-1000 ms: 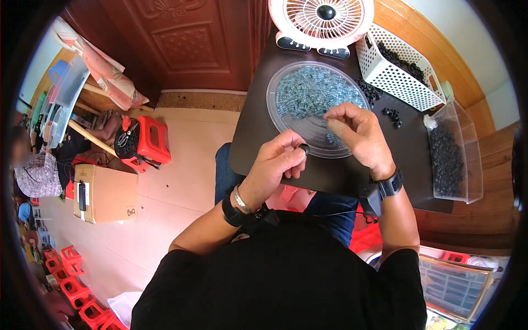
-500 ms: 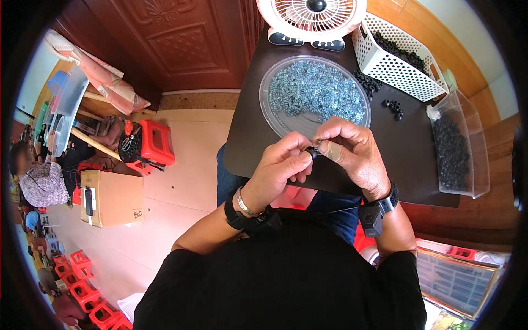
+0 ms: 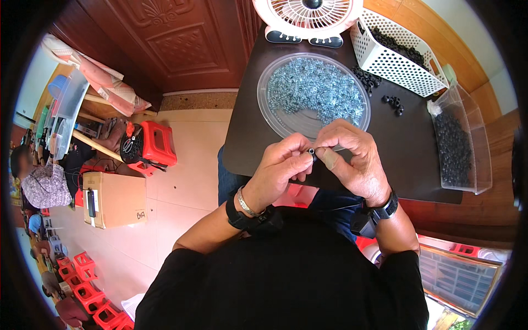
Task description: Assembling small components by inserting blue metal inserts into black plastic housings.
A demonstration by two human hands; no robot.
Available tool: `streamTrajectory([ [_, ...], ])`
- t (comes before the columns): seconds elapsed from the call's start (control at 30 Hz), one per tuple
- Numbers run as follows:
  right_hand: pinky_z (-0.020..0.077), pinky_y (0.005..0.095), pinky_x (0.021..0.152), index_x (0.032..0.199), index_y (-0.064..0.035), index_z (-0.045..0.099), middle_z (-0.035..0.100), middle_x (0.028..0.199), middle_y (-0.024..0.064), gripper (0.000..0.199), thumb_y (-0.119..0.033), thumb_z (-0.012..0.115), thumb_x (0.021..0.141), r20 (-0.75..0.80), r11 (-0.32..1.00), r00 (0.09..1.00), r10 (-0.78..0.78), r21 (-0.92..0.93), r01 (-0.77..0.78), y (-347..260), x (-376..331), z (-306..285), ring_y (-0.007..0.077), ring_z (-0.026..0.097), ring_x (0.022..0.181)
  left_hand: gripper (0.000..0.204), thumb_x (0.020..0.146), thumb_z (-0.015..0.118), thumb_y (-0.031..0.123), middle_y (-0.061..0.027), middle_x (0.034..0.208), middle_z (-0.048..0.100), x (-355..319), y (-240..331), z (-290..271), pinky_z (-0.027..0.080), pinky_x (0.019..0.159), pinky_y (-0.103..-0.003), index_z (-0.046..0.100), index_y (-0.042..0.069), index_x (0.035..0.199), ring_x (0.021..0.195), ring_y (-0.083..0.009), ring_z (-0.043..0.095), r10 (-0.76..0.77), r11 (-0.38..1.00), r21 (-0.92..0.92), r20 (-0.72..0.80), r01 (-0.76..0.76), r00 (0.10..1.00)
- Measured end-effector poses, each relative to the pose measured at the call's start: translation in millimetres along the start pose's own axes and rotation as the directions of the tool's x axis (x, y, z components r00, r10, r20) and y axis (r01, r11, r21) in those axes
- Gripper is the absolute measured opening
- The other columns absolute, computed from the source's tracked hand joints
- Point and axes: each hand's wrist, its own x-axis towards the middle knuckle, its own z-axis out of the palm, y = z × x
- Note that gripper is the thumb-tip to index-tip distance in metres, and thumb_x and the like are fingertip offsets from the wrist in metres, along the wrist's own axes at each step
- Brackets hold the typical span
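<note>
My left hand pinches a small round black part between thumb and forefinger, its pale-ringed end facing up. Right beside it, my right hand has thumb and forefinger closed together at the part's edge; whatever lies between those fingertips is hidden. A tan strip wraps the right thumb. Just beyond both hands sits a round clear tray, heaped with small bluish, shiny pieces that look like coil springs.
Loose black parts lie on the dark table near a white perforated basket of black parts. A clear bin of black pieces stands at the right. A pink-white fan stands behind the tray. Red stools and a cardboard box are left.
The black part in my left hand has turned so its ringed end faces up. My right fingertips have come closer together beside it; the shiny bit seen between them before is hidden.
</note>
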Motion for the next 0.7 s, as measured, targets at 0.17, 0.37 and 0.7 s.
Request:
streamTrajectory([
  [0.17,0.0491,0.0303,0.069,0.089,-0.0026,0.065,0.062,0.083,0.0076,0.010,0.003,0.064,0.081,-0.019,1.000,0.999,0.030,-0.009,-0.030,-2.4,-1.5,1.3,0.0189,0.062,0.077,0.025,0.093,0.055,0.028,-0.0008,0.074,0.057,2.2,-0.5,0.8,0.040,0.058,-0.021,0.056,0.003,0.095,0.063,-0.0069,0.051,0.009,0.999,0.031,-0.034,-0.008,0.999],
  [0.37,0.0484,0.0287,0.065,0.088,-0.0016,0.065,0.061,0.078,0.0072,0.008,-0.002,0.068,0.080,-0.055,0.987,0.998,0.000,-0.161,-0.009,-7.5,-4.4,2.7,0.0178,0.062,0.074,0.025,0.094,0.056,0.026,-0.0004,0.074,0.056,2.4,-2.5,3.9,0.040,0.059,-0.021,0.055,0.002,0.096,0.065,-0.0058,0.049,0.092,0.985,0.152,-0.084,-0.079,0.992],
  [0.7,0.0456,0.0214,0.061,0.088,0.0009,0.061,0.061,0.077,0.0005,0.009,-0.007,0.062,0.091,0.032,0.811,0.893,0.449,0.404,-0.422,1.4,-6.9,4.3,0.0079,0.059,0.070,0.026,0.094,0.058,0.025,-0.0027,0.079,0.058,2.8,-5.1,9.1,0.043,0.064,-0.022,0.055,0.000,0.099,0.070,-0.0073,0.051,0.153,0.966,0.219,-0.061,-0.136,0.986],
])
